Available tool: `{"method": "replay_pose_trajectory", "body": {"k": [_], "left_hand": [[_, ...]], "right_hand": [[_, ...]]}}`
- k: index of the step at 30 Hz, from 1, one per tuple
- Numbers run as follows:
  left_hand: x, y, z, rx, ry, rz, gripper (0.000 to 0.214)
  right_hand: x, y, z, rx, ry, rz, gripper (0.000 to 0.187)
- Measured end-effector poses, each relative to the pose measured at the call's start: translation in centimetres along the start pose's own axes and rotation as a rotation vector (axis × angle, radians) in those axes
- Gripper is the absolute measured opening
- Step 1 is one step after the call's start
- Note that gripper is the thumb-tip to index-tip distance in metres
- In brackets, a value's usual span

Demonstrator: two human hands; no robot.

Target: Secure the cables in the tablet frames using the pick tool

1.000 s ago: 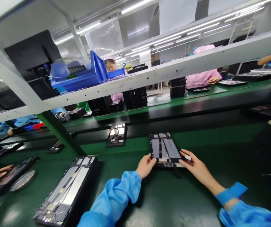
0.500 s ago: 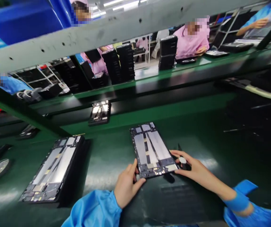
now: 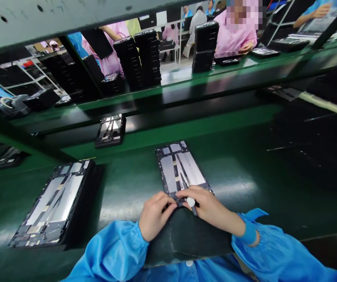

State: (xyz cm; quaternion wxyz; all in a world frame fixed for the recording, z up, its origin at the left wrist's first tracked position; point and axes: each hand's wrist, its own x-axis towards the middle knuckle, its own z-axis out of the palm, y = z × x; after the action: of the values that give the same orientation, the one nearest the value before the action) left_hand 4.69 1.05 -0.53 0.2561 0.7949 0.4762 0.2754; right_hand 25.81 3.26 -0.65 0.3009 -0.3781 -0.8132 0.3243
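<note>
An opened tablet [image 3: 165,172] lies in front of me on the green bench, its silver battery panels and dark flex cables showing. At its lower left corner, my left hand [image 3: 154,216] is closed, with thumb and index finger pinched together at the edge. My right hand [image 3: 215,211] reaches over the tablet's bottom end, its fingertips close to those of the left. Tucked in the right hand is a dark tool with a white round cap [image 3: 190,201]; its exact kind cannot be made out. The fingers hide most of the tablet's lower end.
Left of me, a stack of opened tablets [image 3: 53,199] rests on the bench. Further off sits another opened tablet [image 3: 111,131], near a slanted green post [image 3: 24,133]. Tall black stacks [image 3: 147,58] and a co-worker in pink [image 3: 233,35] are across the line.
My right hand has moved left from the tablet's right edge to its bottom end, carrying the tool. My left thumb and finger have come together. The whole view has shifted.
</note>
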Motion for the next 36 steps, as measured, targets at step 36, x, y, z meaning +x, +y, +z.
{"method": "replay_pose_trajectory", "body": {"k": [36], "left_hand": [[-2.1,0.3,-0.8,0.636,-0.044,0.39,0.031]], "right_hand": [[0.2,-0.1,0.3,0.004,-0.039,-0.084,0.071]]}}
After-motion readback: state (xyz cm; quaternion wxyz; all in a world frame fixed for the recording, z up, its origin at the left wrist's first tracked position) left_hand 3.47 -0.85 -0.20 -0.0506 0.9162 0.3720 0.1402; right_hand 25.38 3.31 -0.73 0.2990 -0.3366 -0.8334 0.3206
